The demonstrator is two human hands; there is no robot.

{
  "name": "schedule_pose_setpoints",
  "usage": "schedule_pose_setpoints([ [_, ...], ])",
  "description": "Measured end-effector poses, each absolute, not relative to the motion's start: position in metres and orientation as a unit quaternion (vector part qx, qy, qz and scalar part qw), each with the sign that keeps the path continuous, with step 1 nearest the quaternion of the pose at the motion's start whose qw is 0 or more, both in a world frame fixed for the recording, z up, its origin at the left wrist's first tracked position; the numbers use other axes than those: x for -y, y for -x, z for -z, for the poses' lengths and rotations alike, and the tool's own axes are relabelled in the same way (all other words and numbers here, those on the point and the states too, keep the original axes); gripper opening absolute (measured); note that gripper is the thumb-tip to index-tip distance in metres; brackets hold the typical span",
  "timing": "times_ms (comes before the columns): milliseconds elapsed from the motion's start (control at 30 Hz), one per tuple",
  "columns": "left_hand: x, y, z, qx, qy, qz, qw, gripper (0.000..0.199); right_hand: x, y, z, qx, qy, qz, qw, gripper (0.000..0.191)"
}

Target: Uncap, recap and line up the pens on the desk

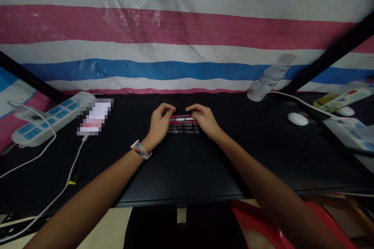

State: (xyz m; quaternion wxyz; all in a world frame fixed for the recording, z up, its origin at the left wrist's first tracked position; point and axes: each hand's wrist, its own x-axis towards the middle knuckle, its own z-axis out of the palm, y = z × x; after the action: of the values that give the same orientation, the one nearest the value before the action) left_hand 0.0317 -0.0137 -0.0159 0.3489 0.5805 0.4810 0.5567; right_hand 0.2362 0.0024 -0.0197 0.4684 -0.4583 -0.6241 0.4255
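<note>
Several slim pens or sticks (183,122) lie side by side in a row on the black table, pink and white ones at the back, dark or clear ones nearer the front. At their left ends is my left hand (160,121), fingers curved and thumb near the row, a woven band on its wrist. My right hand (205,118) rests at the right ends, its index finger stretched out and the others bent. Both hands touch or nearly touch the row's ends; whether either grips a piece is not clear.
On the left of the black table (181,179) are a white power strip (62,116), a phone (96,117) and a white cable. To the right stand a clear bottle (270,79), a white mouse (297,119) and another power strip (352,132). Striped sheeting (175,31) hangs behind.
</note>
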Motion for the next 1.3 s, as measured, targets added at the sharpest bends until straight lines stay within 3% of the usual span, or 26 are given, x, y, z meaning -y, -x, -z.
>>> schedule_pose_setpoints([
  [367,0.014,-0.03,0.017,-0.48,-0.593,-0.551,0.338,0.013,0.003,-0.245,0.015,0.735,0.467,-0.322,0.371,0.047],
  [567,0.014,-0.031,0.016,-0.481,-0.597,-0.545,0.338,0.012,0.005,-0.244,0.015,0.749,0.464,-0.311,0.357,0.056],
  [933,0.016,-0.033,0.014,-0.477,-0.599,-0.545,0.34,0.011,0.008,-0.243,0.011,0.766,0.446,-0.307,0.346,0.054],
  [1133,0.017,-0.033,0.014,-0.48,-0.606,-0.538,0.335,0.012,0.007,-0.241,0.013,0.747,0.448,-0.317,0.375,0.05],
  [1300,0.017,-0.033,0.014,-0.476,-0.61,-0.539,0.333,0.012,0.007,-0.234,0.018,0.646,0.452,-0.382,0.482,0.032],
])
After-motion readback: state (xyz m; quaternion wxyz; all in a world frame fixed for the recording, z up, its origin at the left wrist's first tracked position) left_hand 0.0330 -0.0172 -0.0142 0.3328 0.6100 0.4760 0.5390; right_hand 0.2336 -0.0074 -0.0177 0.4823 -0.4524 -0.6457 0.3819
